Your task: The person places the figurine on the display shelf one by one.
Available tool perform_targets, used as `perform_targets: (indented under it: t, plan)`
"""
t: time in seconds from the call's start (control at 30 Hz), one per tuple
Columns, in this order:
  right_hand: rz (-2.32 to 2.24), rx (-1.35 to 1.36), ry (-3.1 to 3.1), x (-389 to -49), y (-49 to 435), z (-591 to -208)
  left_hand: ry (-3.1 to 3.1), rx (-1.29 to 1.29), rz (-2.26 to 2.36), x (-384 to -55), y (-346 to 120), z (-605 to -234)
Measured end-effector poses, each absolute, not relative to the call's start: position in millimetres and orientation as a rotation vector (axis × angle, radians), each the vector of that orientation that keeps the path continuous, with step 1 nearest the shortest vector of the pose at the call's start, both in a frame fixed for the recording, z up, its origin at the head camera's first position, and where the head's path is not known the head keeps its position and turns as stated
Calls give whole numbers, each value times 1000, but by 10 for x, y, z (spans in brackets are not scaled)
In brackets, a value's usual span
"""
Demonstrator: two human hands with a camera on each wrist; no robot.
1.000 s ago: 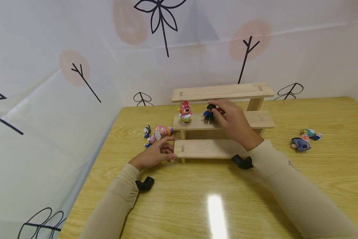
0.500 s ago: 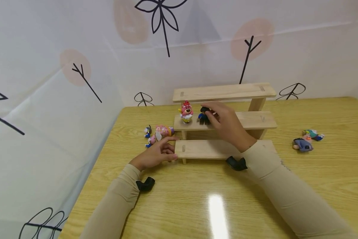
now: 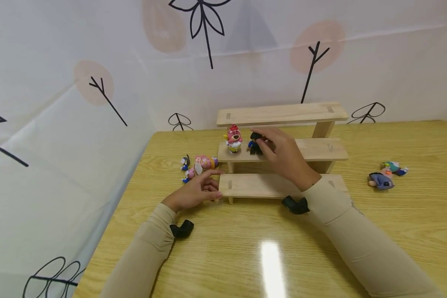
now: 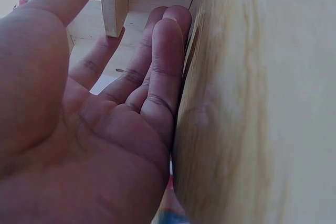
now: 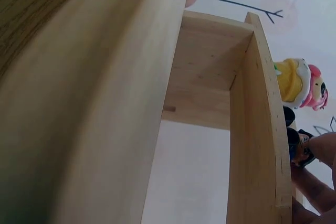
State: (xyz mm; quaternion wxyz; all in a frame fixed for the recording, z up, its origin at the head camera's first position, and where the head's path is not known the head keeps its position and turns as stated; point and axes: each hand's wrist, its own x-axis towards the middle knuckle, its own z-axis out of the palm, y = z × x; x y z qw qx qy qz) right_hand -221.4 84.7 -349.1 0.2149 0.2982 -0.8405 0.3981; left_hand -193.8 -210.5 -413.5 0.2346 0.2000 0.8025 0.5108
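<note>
A three-tier wooden display shelf (image 3: pixel 279 185) stands on the table. On its middle board, toward the left, a pink bear figurine (image 3: pixel 233 140) in white and yellow stands upright. Beside it is a small toy figure (image 3: pixel 252 147) in black and blue with a dark hat; my right hand (image 3: pixel 283 155) pinches it by the head between thumb and fingers. In the right wrist view the toy figure (image 5: pixel 300 148) sits close to the bear. My left hand (image 3: pixel 193 192) holds the left end of the lowest board, thumb at the front and index finger behind.
Several figurines (image 3: pixel 205 162) lie on the table behind my left hand, some pink, some blue and white. To the right lie more figurines (image 3: pixel 381 181), one grey-blue, one with a teal part. A patterned white cloth (image 3: pixel 257 78) hangs behind the wooden table (image 3: pixel 227 248).
My right hand has slid the toy figure leftward along the middle board, nearer the bear, and then kept almost still. The left hand has stayed at the shelf's end.
</note>
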Motion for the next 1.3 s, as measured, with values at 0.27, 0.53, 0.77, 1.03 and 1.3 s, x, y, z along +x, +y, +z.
perform_targets:
  t: [0.27,0.53,0.77,1.03,1.3]
  plan:
    - [1059,768,-2335,-2135,975,-3467,2193,553,1411,-1939,-2107,-4134]
    - [1024,761,-2268,-2024,1166,-3452,2217,540,1380,-1934,-2109,-4135]
    - [946,745,-2250,-1943,1317,-3480,2195,541,1402,-1929,-2101,-4137]
    - [902,716,-2214,-1816,1505,-3503,2194,521,1396,-1910,-2106,-4143]
    - [891,640,-2244,-1686,1768,-3544,2198,536,1388,-1932,-2103,-4132]
